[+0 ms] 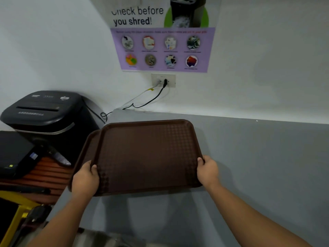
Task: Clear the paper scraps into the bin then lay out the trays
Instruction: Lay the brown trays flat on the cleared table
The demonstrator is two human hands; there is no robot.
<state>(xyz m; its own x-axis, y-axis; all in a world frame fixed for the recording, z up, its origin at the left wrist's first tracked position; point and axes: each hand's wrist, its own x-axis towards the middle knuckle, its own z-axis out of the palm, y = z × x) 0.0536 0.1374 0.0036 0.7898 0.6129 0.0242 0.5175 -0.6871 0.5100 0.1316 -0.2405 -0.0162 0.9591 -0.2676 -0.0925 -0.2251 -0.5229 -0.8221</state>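
Note:
A dark brown plastic tray (147, 152) with a textured bottom is held just above the grey table (258, 157), casting a shadow below it. My left hand (85, 179) grips its near left edge, thumb over the rim. My right hand (207, 169) grips the near right corner the same way. A second brown tray (89, 145) shows underneath, offset to the left, with only its left rim visible. No paper scraps are in view.
A black paper shredder (46, 113) stands at the left beside the table. A black device (16, 154) sits on a wooden slatted surface (49, 173). Cables (142, 102) run from a wall socket (163, 80) down behind the table. A shredding poster (160, 41) hangs above.

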